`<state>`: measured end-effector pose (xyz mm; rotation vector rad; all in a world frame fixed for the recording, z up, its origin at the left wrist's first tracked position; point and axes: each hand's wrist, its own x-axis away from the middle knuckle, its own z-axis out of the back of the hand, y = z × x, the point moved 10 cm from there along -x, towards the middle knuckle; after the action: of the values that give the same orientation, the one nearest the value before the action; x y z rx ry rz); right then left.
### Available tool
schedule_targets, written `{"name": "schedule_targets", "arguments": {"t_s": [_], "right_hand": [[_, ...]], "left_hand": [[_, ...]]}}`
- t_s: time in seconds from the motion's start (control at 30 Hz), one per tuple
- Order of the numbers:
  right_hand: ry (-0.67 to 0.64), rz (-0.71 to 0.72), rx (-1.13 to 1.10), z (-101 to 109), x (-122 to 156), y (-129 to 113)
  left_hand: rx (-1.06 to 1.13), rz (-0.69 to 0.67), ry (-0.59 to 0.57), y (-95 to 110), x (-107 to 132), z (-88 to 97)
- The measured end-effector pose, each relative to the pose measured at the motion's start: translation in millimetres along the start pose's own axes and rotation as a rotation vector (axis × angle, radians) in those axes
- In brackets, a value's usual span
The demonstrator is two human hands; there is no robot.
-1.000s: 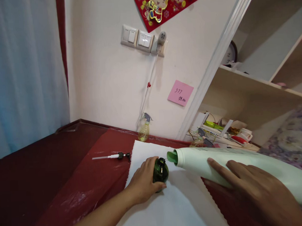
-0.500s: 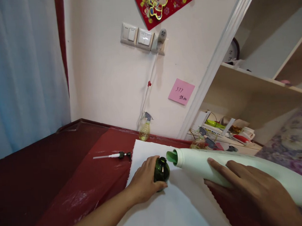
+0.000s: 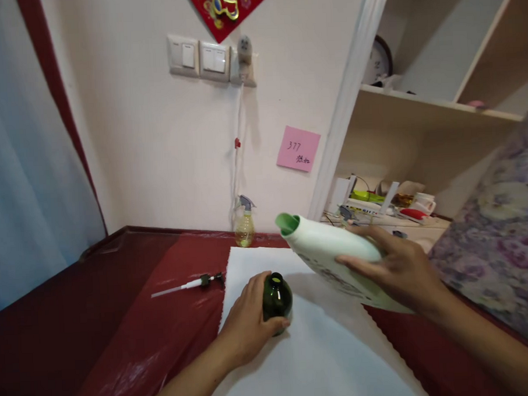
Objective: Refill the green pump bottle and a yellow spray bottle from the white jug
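My left hand is wrapped round a small dark green bottle, which stands upright with its mouth uncovered on a white sheet. In my right hand is a large pale green detergent bottle, tilted, with its uncapped green spout up and to the left. The spout is apart from the small bottle's mouth, above and slightly right of it. No liquid stream shows. A pump head with a clear tube lies on the red tabletop left of the sheet.
A spray bottle with yellowish liquid stands against the wall behind the sheet. To the right, a shelf holds a clock and assorted items. A pink note is stuck on the wall. Flowered fabric hangs at the right edge.
My right hand has raised the detergent bottle and tipped its spout up, away from the small bottle's mouth. My left hand keeps its hold on the small bottle. The view has shifted.
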<state>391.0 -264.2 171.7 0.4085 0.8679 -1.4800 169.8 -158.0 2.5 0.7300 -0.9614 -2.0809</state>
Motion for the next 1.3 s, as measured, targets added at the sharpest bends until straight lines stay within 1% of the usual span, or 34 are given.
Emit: {"name": "schedule_targets", "arguments": {"t_s": [0.07,0.13,0.23,0.37,0.47,0.57,0.63,0.7,0.77,0.83,0.93,1.0,1.03,1.07,1.1,1.17,1.23,1.3], "right_hand": [[0.055,-0.184,-0.175,-6.6,-10.7,21.6],[0.141,-0.267,-0.294,-15.0,-17.7,35.6],[0.255,-0.337,-0.449,-36.7,-22.4,52.6],[0.354,-0.419,-0.624,-77.3,-22.4,67.3],[0.384,-0.468,-0.707,-106.6,-20.8,71.8],[0.380,-0.495,-0.745,-127.8,-18.0,74.4],[0.361,-0.496,-0.754,-136.0,-16.6,76.2],[0.329,-0.493,-0.756,-139.6,-16.4,78.5],[0.289,-0.488,-0.745,-137.8,-17.4,80.0],[0.266,-0.477,-0.708,-127.7,-17.3,78.3],[0.293,-0.431,-0.631,-100.3,-8.8,61.8],[0.295,-0.392,-0.616,-87.8,4.8,39.0],[0.267,-0.375,-0.627,-87.7,13.3,24.9],[0.215,-0.355,-0.645,-92.0,22.4,9.4],[0.132,-0.331,-0.671,-101.3,31.5,-7.2],[-0.050,-0.293,-0.718,-125.9,50.2,-36.5],[-0.193,-0.291,-0.757,-148.7,66.0,-53.5],[-0.279,-0.293,-0.789,-162.5,74.2,-60.6]], "left_hand": [[0.009,0.014,-0.008,-3.6,-0.8,-1.3],[0.011,0.019,-0.010,-6.2,-1.2,-1.8],[0.016,0.027,-0.007,-9.0,-1.5,-1.5],[0.045,0.056,-0.022,-14.4,-2.8,-3.1],[0.067,0.055,-0.021,-18.3,-4.8,-3.7],[0.093,0.063,-0.027,-23.4,-6.6,-4.8],[0.102,0.063,-0.029,-25.8,-7.3,-5.0],[0.107,0.057,-0.024,-27.7,-7.6,-4.8],[0.112,0.056,-0.022,-30.4,-7.9,-5.2],[0.115,0.054,-0.021,-33.1,-8.4,-6.0],[0.125,0.036,-0.010,-34.5,-9.9,-5.3],[0.135,0.027,0.002,-33.7,-11.3,-3.4],[0.135,0.028,0.006,-33.5,-12.0,-2.5],[0.131,0.027,0.009,-33.1,-12.7,-1.7],[0.126,0.025,0.012,-33.0,-13.3,-0.9],[0.115,0.020,0.014,-34.3,-14.4,0.0],[0.115,0.005,0.026,-36.4,-15.7,1.7],[0.128,-0.013,0.037,-37.0,-17.2,3.8]]}}
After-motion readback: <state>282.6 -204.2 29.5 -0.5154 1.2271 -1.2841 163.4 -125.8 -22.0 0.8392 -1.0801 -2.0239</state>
